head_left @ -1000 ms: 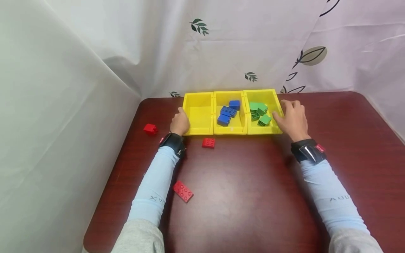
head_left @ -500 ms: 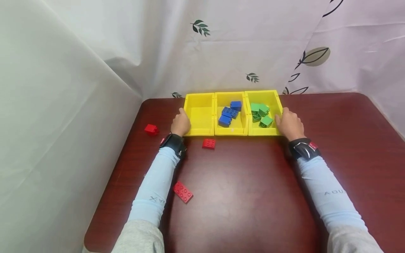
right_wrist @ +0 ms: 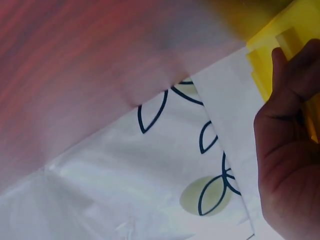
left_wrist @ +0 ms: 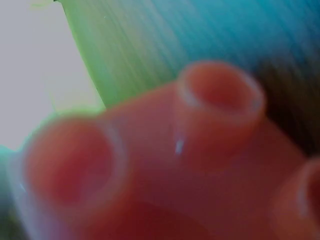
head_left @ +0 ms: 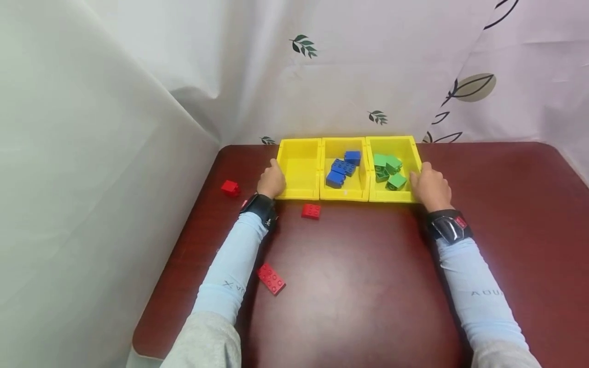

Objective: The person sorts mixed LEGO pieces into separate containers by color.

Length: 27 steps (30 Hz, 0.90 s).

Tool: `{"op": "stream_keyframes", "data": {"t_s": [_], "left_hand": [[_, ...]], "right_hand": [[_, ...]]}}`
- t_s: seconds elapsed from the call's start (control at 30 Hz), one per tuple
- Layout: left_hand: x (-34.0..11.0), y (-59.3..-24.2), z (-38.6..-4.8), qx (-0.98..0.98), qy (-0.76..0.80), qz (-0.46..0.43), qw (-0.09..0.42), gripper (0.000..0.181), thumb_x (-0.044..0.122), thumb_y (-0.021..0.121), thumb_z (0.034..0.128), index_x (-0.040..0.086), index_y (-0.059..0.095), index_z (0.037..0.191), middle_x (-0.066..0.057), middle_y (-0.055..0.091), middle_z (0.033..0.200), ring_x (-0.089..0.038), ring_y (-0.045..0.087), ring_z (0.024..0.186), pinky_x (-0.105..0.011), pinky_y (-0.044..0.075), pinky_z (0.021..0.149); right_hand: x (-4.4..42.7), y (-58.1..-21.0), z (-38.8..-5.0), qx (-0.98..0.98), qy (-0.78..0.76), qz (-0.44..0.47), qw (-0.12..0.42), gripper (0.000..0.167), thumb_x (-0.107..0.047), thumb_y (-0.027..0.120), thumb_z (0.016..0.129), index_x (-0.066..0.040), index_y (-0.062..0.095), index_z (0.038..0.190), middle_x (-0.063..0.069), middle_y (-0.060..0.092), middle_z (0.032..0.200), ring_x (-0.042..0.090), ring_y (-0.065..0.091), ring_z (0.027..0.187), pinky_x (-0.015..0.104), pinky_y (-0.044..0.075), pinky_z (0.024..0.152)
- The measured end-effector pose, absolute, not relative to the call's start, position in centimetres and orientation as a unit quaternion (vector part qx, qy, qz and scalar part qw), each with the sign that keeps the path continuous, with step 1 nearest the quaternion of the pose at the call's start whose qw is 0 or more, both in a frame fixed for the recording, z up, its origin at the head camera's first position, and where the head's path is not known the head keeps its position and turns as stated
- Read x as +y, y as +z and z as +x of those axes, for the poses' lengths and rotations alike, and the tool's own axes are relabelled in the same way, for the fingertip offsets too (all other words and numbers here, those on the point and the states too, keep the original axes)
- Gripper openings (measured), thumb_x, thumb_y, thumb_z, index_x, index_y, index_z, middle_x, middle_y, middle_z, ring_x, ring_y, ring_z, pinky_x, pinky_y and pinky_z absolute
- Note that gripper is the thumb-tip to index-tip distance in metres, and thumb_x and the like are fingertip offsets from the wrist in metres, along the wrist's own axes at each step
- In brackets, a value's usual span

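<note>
Three yellow bins stand side by side in a row at the back of the table in the head view. My left hand [head_left: 271,180] grips the outer wall of the left bin [head_left: 300,194], which has nothing in it. Several blue bricks [head_left: 342,167] lie in the middle bin [head_left: 344,194]. The right bin [head_left: 394,197] contains several green bricks [head_left: 388,171], and my right hand [head_left: 431,188] holds its outer wall. That hand [right_wrist: 292,150] also shows against yellow plastic [right_wrist: 282,30] in the right wrist view. My left hand is out of the left wrist view.
Three red bricks lie loose on the dark red table [head_left: 359,286]: one at the left [head_left: 231,188], a small brick [head_left: 311,211] before the bins, and a longer brick [head_left: 271,279] beside my left forearm. A blurred red brick [left_wrist: 165,160] fills the left wrist view. Curtains [head_left: 349,71] hang behind.
My right hand has gone from spread fingers beside the right bin to gripping its outer wall. The left hand has kept its hold. The head view has shifted slightly.
</note>
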State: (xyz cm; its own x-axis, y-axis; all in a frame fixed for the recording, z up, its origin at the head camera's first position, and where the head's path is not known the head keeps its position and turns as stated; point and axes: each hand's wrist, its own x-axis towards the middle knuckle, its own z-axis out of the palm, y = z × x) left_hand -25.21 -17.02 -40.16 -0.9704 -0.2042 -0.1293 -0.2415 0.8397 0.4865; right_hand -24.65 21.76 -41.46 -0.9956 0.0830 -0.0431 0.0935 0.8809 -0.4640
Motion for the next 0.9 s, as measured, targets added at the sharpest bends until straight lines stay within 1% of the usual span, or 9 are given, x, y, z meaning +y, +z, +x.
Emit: {"op": "stream_keyframes", "data": {"t_s": [0.1, 0.2, 0.27, 0.37, 0.47, 0.53, 0.63, 0.77, 0.9], "left_hand": [[-16.7, -40.1, -25.0, 0.953, 0.273, -0.113, 0.064, 0.048, 0.02, 0.056, 0.0982, 0.007, 0.031, 0.137, -0.015, 0.053, 0.104, -0.032, 0.058, 0.089, -0.042, 0.053, 0.089], [-16.9, -39.6, -24.6, 0.953, 0.277, -0.1, 0.076, 0.05, 0.027, 0.056, 0.0986, 0.005, 0.033, 0.137, -0.016, 0.052, 0.109, -0.032, 0.058, 0.092, -0.042, 0.053, 0.09], [-17.5, -38.9, -23.9, 0.959, 0.265, -0.079, 0.063, 0.05, 0.031, 0.056, 0.0987, 0.003, 0.037, 0.136, -0.015, 0.052, 0.113, -0.032, 0.057, 0.096, -0.043, 0.052, 0.092], [-18.9, -37.7, -21.9, 0.969, 0.242, -0.032, 0.024, 0.047, 0.032, 0.056, 0.0986, 0.002, 0.043, 0.133, -0.016, 0.053, 0.117, -0.031, 0.056, 0.099, -0.044, 0.052, 0.093], [-19.9, -37.1, -18.6, 0.97, 0.241, 0.037, 0.001, 0.042, 0.029, 0.058, 0.0985, 0.002, 0.049, 0.129, -0.014, 0.057, 0.115, -0.028, 0.057, 0.098, -0.043, 0.054, 0.091], [-20.6, -37.0, -15.6, 0.965, 0.245, 0.089, 0.006, 0.038, 0.027, 0.06, 0.0976, 0.003, 0.053, 0.126, -0.012, 0.06, 0.11, -0.025, 0.059, 0.094, -0.04, 0.055, 0.086], [-21.3, -36.9, -11.0, 0.96, 0.231, 0.158, 0.026, 0.035, 0.024, 0.067, 0.0931, 0.005, 0.06, 0.122, -0.01, 0.065, 0.108, -0.021, 0.062, 0.091, -0.036, 0.057, 0.081], [-21.8, -36.9, -5.9, 0.961, 0.177, 0.207, 0.042, 0.045, 0.026, 0.076, 0.0851, 0.007, 0.064, 0.123, -0.009, 0.067, 0.115, -0.022, 0.064, 0.101, -0.038, 0.057, 0.086], [-21.9, -37.7, -2.9, 0.966, 0.129, 0.218, 0.055, 0.055, 0.028, 0.083, 0.0777, 0.012, 0.065, 0.126, -0.007, 0.065, 0.119, -0.023, 0.061, 0.109, -0.042, 0.054, 0.089]], "right_hand": [[22.3, -41.8, -24.2, 0.97, -0.24, 0.047, 0.017, 0.054, -0.039, 0.034, 0.103, 0.009, 0.035, 0.127, 0.038, 0.049, 0.111, 0.057, 0.053, 0.098, 0.063, 0.043, 0.073], [22.6, -41.8, -24.0, 0.97, -0.238, 0.045, 0.022, 0.054, -0.038, 0.034, 0.104, 0.01, 0.034, 0.128, 0.039, 0.049, 0.111, 0.058, 0.053, 0.098, 0.063, 0.043, 0.072], [22.5, -41.7, -24.1, 0.97, -0.237, 0.04, 0.021, 0.052, -0.036, 0.035, 0.104, 0.011, 0.034, 0.128, 0.04, 0.05, 0.111, 0.058, 0.054, 0.097, 0.062, 0.044, 0.071], [22.1, -41.4, -24.4, 0.969, -0.244, 0.033, 0.024, 0.053, -0.035, 0.035, 0.104, 0.011, 0.033, 0.129, 0.039, 0.05, 0.11, 0.057, 0.054, 0.096, 0.061, 0.044, 0.071], [22.0, -41.3, -24.5, 0.968, -0.247, 0.033, 0.023, 0.052, -0.035, 0.035, 0.104, 0.01, 0.033, 0.129, 0.038, 0.05, 0.108, 0.056, 0.054, 0.095, 0.061, 0.044, 0.071], [21.9, -41.3, -24.6, 0.968, -0.247, 0.035, 0.025, 0.051, -0.035, 0.034, 0.104, 0.01, 0.032, 0.128, 0.037, 0.049, 0.107, 0.056, 0.054, 0.095, 0.06, 0.044, 0.071], [21.9, -41.2, -24.6, 0.968, -0.246, 0.036, 0.026, 0.051, -0.035, 0.034, 0.103, 0.01, 0.032, 0.128, 0.038, 0.049, 0.108, 0.058, 0.053, 0.096, 0.062, 0.044, 0.071], [21.9, -41.1, -24.6, 0.967, -0.249, 0.04, 0.025, 0.051, -0.036, 0.034, 0.103, 0.01, 0.033, 0.128, 0.04, 0.049, 0.111, 0.06, 0.052, 0.099, 0.064, 0.043, 0.073], [21.7, -41.4, -24.7, 0.966, -0.253, 0.042, 0.029, 0.052, -0.036, 0.033, 0.103, 0.01, 0.033, 0.127, 0.041, 0.049, 0.112, 0.061, 0.052, 0.1, 0.064, 0.043, 0.074]]}}
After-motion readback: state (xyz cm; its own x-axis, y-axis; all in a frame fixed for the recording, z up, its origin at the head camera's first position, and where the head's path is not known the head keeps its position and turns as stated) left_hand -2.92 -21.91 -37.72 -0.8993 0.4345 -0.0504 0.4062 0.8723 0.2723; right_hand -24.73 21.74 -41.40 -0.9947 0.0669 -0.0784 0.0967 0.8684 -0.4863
